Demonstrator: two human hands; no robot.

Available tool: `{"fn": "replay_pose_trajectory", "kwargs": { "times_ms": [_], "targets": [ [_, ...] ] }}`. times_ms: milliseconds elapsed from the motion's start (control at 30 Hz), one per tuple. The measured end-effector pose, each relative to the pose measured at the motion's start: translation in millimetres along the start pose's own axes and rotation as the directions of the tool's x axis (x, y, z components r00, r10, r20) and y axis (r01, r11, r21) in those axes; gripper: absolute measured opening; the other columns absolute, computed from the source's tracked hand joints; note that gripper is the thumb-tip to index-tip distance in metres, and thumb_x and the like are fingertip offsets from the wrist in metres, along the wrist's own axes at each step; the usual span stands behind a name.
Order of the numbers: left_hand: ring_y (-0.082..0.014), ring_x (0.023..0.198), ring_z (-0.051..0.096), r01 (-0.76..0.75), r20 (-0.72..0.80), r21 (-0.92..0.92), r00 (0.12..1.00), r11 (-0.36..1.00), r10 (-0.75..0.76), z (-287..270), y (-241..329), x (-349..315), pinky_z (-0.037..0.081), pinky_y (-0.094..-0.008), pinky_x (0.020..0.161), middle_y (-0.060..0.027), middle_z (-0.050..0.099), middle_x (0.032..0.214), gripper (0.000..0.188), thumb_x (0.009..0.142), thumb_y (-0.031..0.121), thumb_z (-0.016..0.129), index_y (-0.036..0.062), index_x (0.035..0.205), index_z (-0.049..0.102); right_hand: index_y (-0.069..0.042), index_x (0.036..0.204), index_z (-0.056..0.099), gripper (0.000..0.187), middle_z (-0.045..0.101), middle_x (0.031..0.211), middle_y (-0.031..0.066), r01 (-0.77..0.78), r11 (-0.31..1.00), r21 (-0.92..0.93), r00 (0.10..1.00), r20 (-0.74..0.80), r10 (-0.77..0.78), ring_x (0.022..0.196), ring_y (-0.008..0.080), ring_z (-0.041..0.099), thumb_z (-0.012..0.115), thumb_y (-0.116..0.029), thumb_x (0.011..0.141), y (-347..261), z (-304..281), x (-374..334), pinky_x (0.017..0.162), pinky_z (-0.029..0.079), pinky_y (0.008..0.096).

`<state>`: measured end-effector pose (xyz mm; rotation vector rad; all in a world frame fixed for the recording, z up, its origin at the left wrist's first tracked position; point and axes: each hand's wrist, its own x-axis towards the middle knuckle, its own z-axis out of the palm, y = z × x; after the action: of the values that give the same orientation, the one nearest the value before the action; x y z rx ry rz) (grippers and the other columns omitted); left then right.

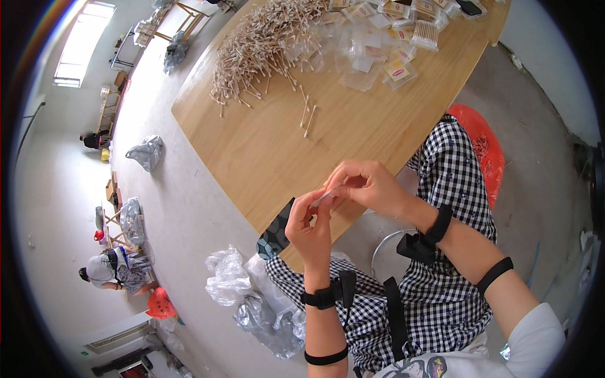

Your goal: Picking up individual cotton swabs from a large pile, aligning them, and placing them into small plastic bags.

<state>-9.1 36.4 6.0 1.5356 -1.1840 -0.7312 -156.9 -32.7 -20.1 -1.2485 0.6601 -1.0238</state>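
Observation:
Over the near edge of the wooden table [252,157], both of my hands meet with fingers pinched. My left hand [309,223] and my right hand [372,189] grip a small whitish piece of thin plastic [322,198] between thumbs and fingers. It looks like one of the small bags, though the fingers cover most of it. Farther up the table lies a large heap of cotton swabs [261,53], with two loose swabs [310,121] on the near side of it. Right of the heap are scattered small clear plastic bags [362,60], several with yellow labels, and a filled swab pack [425,34].
A dark patterned item [275,234] sits at the table's near left corner. Crumpled clear and grey plastic bags [265,315] lie on the floor at left. To the right of my legs is a red bag [482,151]. Another person [107,269] works far left.

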Motion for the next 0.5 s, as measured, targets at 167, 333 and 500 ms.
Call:
{"fn": "replay_pose_trajectory", "kwargs": {
  "times_ms": [167,333,500],
  "targets": [
    [-0.0079,0.073,0.063,0.158,-0.001,-0.225,0.987,0.962,-0.162,-2.2,4.2,0.4,0.05,-0.0199,0.063,-0.0059,0.071,0.091,0.014,0.091,0.002,0.069,-0.0037,0.104,0.07,-0.001,0.095,0.064,0.01,0.07,0.089,0.0043,-0.135,0.991,-0.018,0.99,0.045,0.135,0.075,0.0101,0.069,0.069,-0.009,0.092,-13.2,1.3,0.8,0.061,0.052,0.0209],
    [-0.0102,0.071,0.064,0.255,-0.02,-0.383,0.959,0.888,-0.284,9.5,4.0,-7.6,0.05,-0.0205,0.064,-0.0074,0.071,0.088,0.017,0.093,0.007,0.068,-0.0043,0.105,0.07,0.002,0.097,0.06,0.019,0.067,0.09,0.006,-0.291,0.956,0.038,0.956,0.049,0.289,0.078,0.0163,0.073,0.071,-0.012,0.091,-24.9,1.4,2.1,0.062,0.055,0.0225],
    [-0.0115,0.072,0.065,0.229,-0.048,-0.324,0.965,0.918,-0.258,14.0,2.0,-7.1,0.051,-0.0222,0.066,-0.0087,0.071,0.09,0.021,0.096,0.01,0.065,-0.0054,0.109,0.069,0.002,0.099,0.062,0.021,0.067,0.094,0.0068,-0.33,0.941,0.079,0.943,0.07,0.325,0.077,0.0159,0.073,0.071,-0.015,0.091,-22.0,-3.5,4.3,0.057,0.056,0.0236]
  ]
}}
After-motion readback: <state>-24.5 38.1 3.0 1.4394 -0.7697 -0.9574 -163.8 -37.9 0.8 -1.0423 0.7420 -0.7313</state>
